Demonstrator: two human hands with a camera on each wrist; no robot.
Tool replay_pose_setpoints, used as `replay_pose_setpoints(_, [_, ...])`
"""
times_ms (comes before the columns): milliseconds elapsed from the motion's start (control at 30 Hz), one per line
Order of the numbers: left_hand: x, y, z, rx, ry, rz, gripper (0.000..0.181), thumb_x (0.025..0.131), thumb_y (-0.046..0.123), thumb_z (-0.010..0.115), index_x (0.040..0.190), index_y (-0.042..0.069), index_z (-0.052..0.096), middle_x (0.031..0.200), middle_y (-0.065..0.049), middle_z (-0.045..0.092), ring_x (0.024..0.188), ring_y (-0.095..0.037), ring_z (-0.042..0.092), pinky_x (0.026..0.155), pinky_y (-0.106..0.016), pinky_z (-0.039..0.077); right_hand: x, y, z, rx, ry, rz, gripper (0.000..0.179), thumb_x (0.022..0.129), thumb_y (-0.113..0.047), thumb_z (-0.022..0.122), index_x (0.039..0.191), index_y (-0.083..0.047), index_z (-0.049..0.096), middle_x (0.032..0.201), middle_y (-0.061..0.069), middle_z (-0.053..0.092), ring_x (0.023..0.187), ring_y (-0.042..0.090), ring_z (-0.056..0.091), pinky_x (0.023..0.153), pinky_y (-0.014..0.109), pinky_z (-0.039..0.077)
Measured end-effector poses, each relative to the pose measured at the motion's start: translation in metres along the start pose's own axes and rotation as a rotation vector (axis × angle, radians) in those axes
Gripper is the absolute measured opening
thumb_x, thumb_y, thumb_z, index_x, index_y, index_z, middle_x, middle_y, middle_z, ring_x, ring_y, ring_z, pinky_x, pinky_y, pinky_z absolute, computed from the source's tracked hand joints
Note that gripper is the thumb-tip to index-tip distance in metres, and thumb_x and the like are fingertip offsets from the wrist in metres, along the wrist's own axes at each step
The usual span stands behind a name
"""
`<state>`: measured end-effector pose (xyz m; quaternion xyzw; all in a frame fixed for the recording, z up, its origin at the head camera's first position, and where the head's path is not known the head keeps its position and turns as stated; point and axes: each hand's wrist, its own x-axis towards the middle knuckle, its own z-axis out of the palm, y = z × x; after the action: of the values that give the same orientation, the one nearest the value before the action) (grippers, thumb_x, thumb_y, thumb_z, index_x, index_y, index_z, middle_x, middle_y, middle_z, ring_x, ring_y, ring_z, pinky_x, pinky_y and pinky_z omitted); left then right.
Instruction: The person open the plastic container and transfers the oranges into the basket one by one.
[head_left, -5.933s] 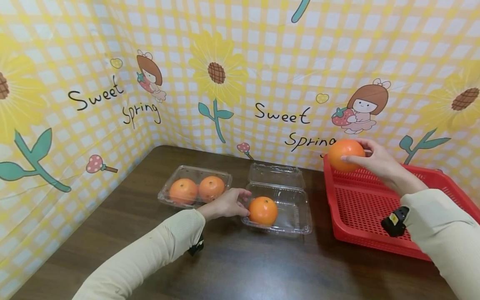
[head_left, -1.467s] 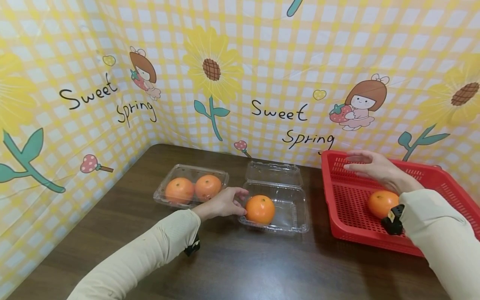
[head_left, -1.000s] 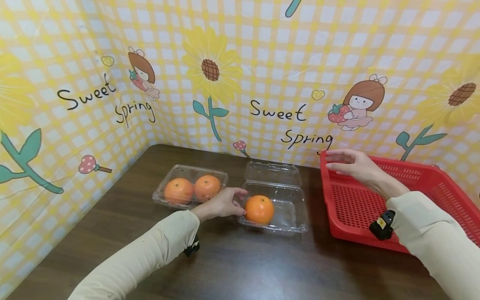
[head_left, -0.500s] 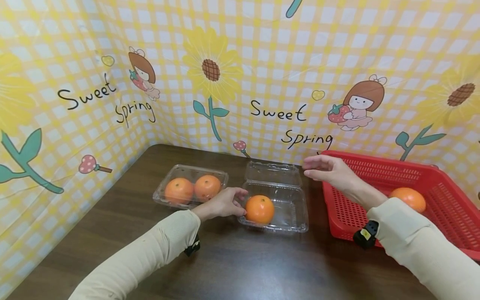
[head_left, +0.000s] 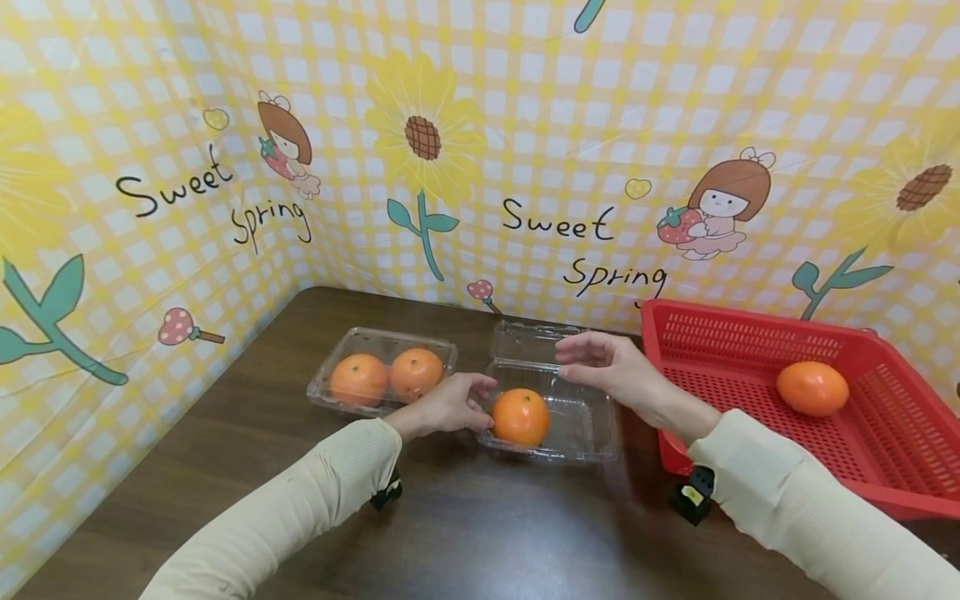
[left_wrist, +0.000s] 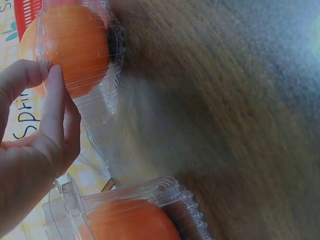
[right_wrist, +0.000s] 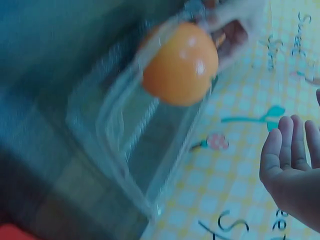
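Open clear clamshell [head_left: 577, 417] sits mid-table, lid folded back toward the wall, one orange [head_left: 521, 416] in its left half. Right half of the tray is bare.

Our left hand [head_left: 447, 406] is at the clamshell's left edge. Fingers are curled loosely, and fingertips [left_wrist: 56, 95] rest against the plastic wall just beside the orange. In the left wrist view the thumb sits on the other side of the rim, so it reads as a light pinch on the tray wall, not on the fruit.

Our right hand [head_left: 603, 369] hovers over the clamshell's back edge, near the hinge. Fingers are straight and together, thumb apart, palm facing left, holding nothing. The right wrist view shows the same spread fingers [right_wrist: 285, 150] clear of the plastic, apart from the orange.

Left of the open box is a closed clamshell [head_left: 382, 382] with two oranges side by side, just beside our left hand.

To the right is a red perforated basket [head_left: 720, 375], touching or nearly touching the open clamshell's right side; we can't tell which. One loose orange [head_left: 812, 388] lies inside it toward the right.

All on a dark wood table [head_left: 480, 533], with a yellow gingham backdrop [head_left: 525, 125] behind.
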<state>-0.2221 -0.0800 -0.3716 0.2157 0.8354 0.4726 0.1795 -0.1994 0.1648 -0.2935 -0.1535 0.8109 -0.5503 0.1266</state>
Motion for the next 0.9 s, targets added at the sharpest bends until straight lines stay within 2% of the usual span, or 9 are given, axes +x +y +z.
replay_pose_setpoints(200, [0.001,-0.001,0.000,-0.004,0.006,0.007,0.058,0.070,-0.002,0.067,0.122,-0.011,0.043,0.106,-0.021,0.051,0.081,-0.022,0.060,0.063,-0.026,0.051,0.002,0.005,0.016,0.008,-0.014,0.022,0.042,0.080,-0.016,0.065,0.116,0.001,0.052,0.112,0.016,0.055,0.098,0.024,0.053,0.085,0.041,0.045])
replay_pose_setpoints(367, [0.001,-0.002,0.000,-0.008,0.007,0.006,0.058,0.069,-0.002,0.067,0.122,-0.011,0.043,0.106,-0.021,0.051,0.080,-0.021,0.060,0.063,-0.026,0.051,0.006,0.014,0.023,0.008,-0.006,0.031,0.042,0.080,-0.012,0.065,0.117,0.002,0.052,0.112,0.014,0.055,0.098,0.026,0.053,0.083,0.037,0.046])
replay_pose_setpoints(567, [0.001,-0.001,-0.001,0.030,0.006,0.014,0.058,0.070,0.000,0.068,0.121,-0.011,0.044,0.106,-0.020,0.052,0.081,-0.021,0.060,0.065,-0.025,0.050,0.012,0.022,0.029,-0.038,-0.028,0.025,0.041,0.079,-0.012,0.066,0.116,-0.001,0.053,0.111,0.014,0.053,0.096,0.027,0.049,0.080,0.034,0.047])
replay_pose_setpoints(700, [0.001,0.000,-0.001,0.041,0.002,0.023,0.058,0.070,0.000,0.067,0.121,-0.011,0.044,0.105,-0.021,0.052,0.081,-0.022,0.061,0.065,-0.025,0.050,0.017,0.025,0.032,-0.078,-0.044,0.061,0.045,0.077,-0.014,0.067,0.118,-0.003,0.052,0.115,0.015,0.051,0.099,0.027,0.046,0.081,0.035,0.045])
replay_pose_setpoints(900, [0.001,0.000,-0.001,0.043,0.007,0.020,0.058,0.070,0.000,0.067,0.121,-0.011,0.043,0.106,-0.021,0.052,0.081,-0.022,0.061,0.064,-0.025,0.051,0.022,0.034,0.041,-0.128,-0.025,0.125,0.052,0.074,-0.015,0.070,0.120,-0.002,0.050,0.121,0.019,0.048,0.104,0.031,0.044,0.088,0.041,0.040])
